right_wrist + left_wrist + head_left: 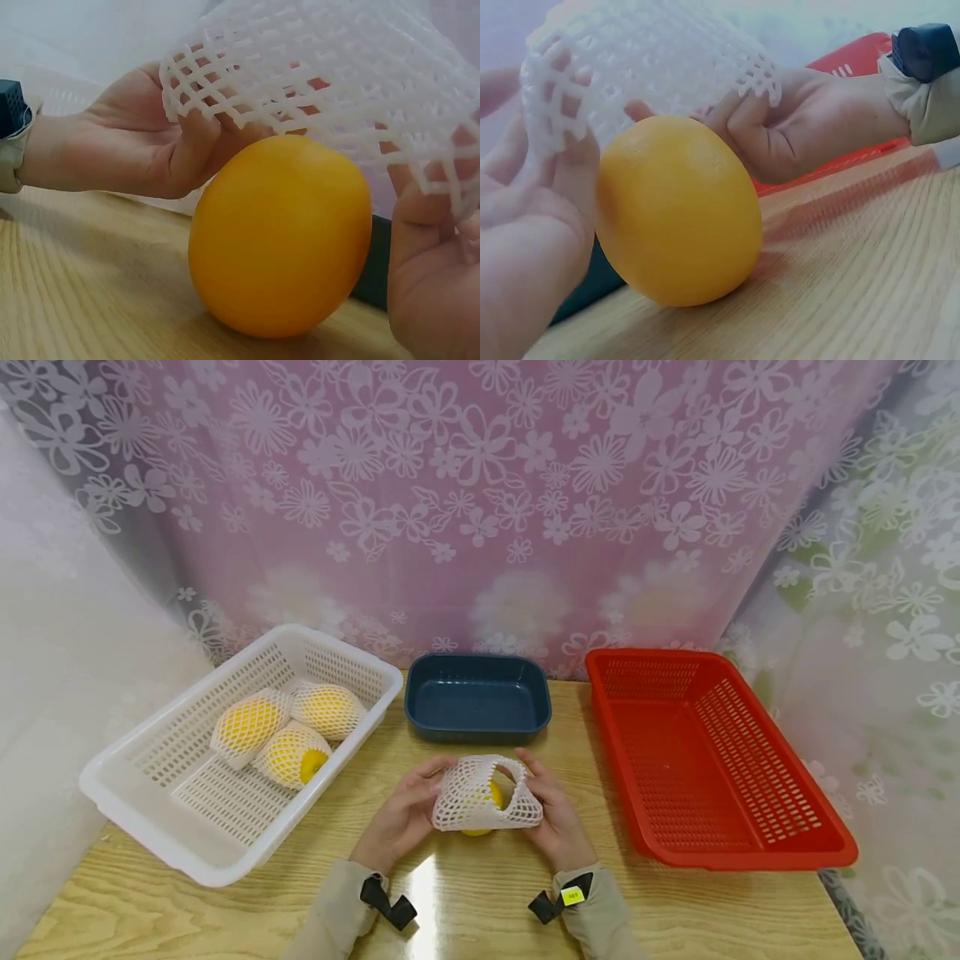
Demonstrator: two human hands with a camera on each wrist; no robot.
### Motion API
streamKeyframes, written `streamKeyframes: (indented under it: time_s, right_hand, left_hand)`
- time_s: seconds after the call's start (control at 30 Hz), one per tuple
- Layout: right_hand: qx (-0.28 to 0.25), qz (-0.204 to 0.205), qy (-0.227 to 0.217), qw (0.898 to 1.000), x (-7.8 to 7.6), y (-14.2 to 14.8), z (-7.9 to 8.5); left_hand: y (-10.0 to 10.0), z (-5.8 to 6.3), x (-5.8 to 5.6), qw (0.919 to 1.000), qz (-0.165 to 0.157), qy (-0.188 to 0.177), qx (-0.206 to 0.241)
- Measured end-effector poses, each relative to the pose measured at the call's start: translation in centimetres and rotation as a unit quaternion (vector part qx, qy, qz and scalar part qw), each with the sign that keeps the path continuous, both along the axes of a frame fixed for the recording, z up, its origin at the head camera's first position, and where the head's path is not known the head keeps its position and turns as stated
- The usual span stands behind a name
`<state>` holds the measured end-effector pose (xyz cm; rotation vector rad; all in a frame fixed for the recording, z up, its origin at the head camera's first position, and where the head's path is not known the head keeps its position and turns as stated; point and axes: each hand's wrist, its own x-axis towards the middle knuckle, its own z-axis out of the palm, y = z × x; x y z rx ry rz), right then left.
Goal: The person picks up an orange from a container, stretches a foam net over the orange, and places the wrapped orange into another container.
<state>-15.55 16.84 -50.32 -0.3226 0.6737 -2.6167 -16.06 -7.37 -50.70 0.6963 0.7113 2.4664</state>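
Note:
A white foam net sleeve [468, 797] is stretched between my two hands over a smooth yellow fruit, mango-like in shape [681, 214]. My left hand [401, 818] grips the sleeve's left side, and my right hand [558, 822] grips its right side. In the right wrist view the fruit [281, 236] stands on the table, bare below the net's raised lower edge. Its top lies close under the mesh. From the head view, the sleeve hides most of it, and a round opening in the net faces right. Some fingertips are hidden behind the mesh.
At the left, a white basket [161, 852] holds 3 yellow fruits in foam nets. A dark blue tray [480, 737] stands behind my hands. To the right lies a red basket [750, 860]. They share a wooden table [480, 910], with a pink flowered curtain [480, 527] behind.

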Motion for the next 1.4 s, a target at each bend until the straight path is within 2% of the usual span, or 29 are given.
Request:
streamKeyframes:
  time_s: [0.13,0.23,0.37,0.47,0.6,0.73,0.83,0.9,1.13,1.23,1.3,1.4]
  right_hand:
    - [0.06,-0.037,-0.046,0.996,-0.2,-0.4,-0.3]
    - [0.127,-0.065,-0.077,0.987,-0.4,-0.7,-0.7]
    - [0.202,-0.093,-0.089,0.971,-0.6,-1.1,-1.2]
    - [0.249,-0.128,-0.091,0.956,-0.6,-1.5,-1.5]
    - [0.336,-0.181,-0.078,0.921,-0.7,-2.2,-1.5]
    - [0.445,-0.217,-0.015,0.869,-0.5,-2.8,-1.7]
    - [0.512,-0.223,0.034,0.829,-0.3,-3.0,-1.8]
    - [0.539,-0.223,0.05,0.811,-0.2,-3.1,-1.7]
    - [0.581,-0.25,0.07,0.771,0.1,-3.4,-0.8]
    - [0.592,-0.266,0.072,0.757,0.0,-3.4,-1.3]
    - [0.598,-0.28,0.074,0.748,-0.1,-3.4,-1.8]
    - [0.605,-0.3,0.083,0.732,-0.2,-3.4,-2.5]
  left_hand:
    - [0.0,-0.2,-0.3,0.9966,0.025,-0.061,-0.049]
    - [0.1,-0.2,-0.5,0.989,0.044,-0.102,-0.097]
    - [0.2,-0.5,-0.6,0.9757,0.072,-0.143,-0.149]
    - [0.5,-0.7,-0.8,0.9632,0.094,-0.157,-0.197]
    - [0.8,-1.0,-0.9,0.9441,0.129,-0.157,-0.26]
    - [1.1,-1.0,-0.8,0.9224,0.173,-0.136,-0.317]
    - [1.5,-0.9,-0.6,0.9005,0.211,-0.111,-0.363]
    - [1.7,-0.9,-0.5,0.8864,0.232,-0.096,-0.389]
    - [1.8,-1.4,-0.5,0.8568,0.268,-0.023,-0.44]
    - [1.6,-1.6,-0.6,0.8342,0.286,0.028,-0.471]
    - [1.6,-1.8,-0.6,0.8142,0.301,0.062,-0.493]
    - [1.5,-2.1,-0.6,0.7922,0.323,0.101,-0.508]
